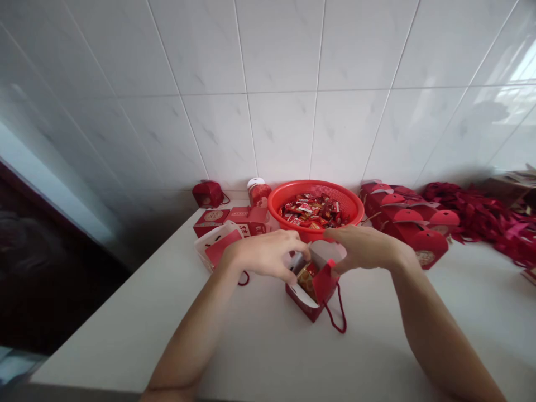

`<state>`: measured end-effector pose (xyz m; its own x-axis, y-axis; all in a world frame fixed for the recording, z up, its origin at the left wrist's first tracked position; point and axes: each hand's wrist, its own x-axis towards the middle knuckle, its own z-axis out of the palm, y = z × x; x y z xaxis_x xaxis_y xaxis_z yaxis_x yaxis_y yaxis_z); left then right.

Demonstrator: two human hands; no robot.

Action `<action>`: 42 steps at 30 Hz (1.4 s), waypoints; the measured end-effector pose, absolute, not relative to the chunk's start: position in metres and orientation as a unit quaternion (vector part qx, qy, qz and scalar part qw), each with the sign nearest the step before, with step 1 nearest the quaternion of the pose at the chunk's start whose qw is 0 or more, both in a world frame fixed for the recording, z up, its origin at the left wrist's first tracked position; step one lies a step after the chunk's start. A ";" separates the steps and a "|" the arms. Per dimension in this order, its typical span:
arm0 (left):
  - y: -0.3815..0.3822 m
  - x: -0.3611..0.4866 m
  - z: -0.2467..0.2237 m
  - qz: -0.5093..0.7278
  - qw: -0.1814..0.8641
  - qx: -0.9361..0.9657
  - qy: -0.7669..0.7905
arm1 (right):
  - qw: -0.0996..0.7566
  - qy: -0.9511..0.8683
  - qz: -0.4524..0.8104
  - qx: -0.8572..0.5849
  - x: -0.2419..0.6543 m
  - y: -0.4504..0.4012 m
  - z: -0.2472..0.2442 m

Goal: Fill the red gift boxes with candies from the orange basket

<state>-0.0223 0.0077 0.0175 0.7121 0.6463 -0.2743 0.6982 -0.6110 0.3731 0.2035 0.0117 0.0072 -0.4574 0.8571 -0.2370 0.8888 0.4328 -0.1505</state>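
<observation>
A small red box (310, 310) with its flaps up stands on the white table, with gold and red wrapped sweets (307, 281) inside. A dark red cord handle (341, 312) hangs from its right side. My left hand (274, 254) is at the box's left flaps, fingers apart and curved. At the right flaps is my right hand (362, 248), its fingers also spread, thumb by the red flap. Just behind the box sits a red plastic basket (355, 211) full of wrapped sweets (310, 211).
Open red boxes (211, 219) lie at the back left, near a closed dark red box (208, 194). Several closed red boxes (419, 240) stand in rows at the right, beside a heap of dark red ribbons (494, 223). A tiled wall (280, 128) rises behind the table (138, 324).
</observation>
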 end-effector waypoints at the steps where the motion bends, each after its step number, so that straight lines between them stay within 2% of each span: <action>1: 0.006 -0.021 0.018 -0.049 0.249 0.903 0.348 | 0.073 0.840 -0.119 0.524 0.199 0.012 0.006; 7: 0.014 -0.018 0.007 -0.074 0.310 0.901 0.295 | 0.095 0.843 -0.067 0.525 0.181 0.012 0.001; 11: 0.019 -0.011 -0.004 -0.044 0.265 0.890 0.368 | 0.089 0.875 -0.099 0.466 0.181 0.012 0.001; 15: 0.020 -0.003 -0.011 -0.005 0.238 0.878 0.417 | 0.117 0.882 -0.155 0.429 0.187 0.010 0.003; 20: 0.031 -0.001 -0.018 -0.012 0.308 0.898 0.314 | 0.122 0.882 -0.184 0.417 0.190 0.010 0.005; 23: 0.040 -0.005 -0.023 -0.042 0.334 0.888 0.315 | 0.108 0.882 -0.183 0.420 0.190 0.010 0.006; 30: 0.045 -0.011 -0.028 -0.072 0.253 0.848 0.461 | 0.079 0.861 -0.161 0.477 0.188 0.015 0.000; 38: 0.044 -0.003 -0.032 -0.008 0.224 0.823 0.522 | 0.083 0.833 -0.213 0.505 0.183 0.024 -0.008; 42: 0.042 0.002 -0.036 0.010 0.216 0.816 0.536 | 0.068 0.835 -0.170 0.519 0.169 0.018 -0.015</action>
<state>0.0021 0.0424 -0.0356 0.4251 0.8791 -0.2155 0.8708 -0.3323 0.3623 0.1694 0.0182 -0.0147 -0.4528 0.8434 -0.2894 0.8894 0.4041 -0.2137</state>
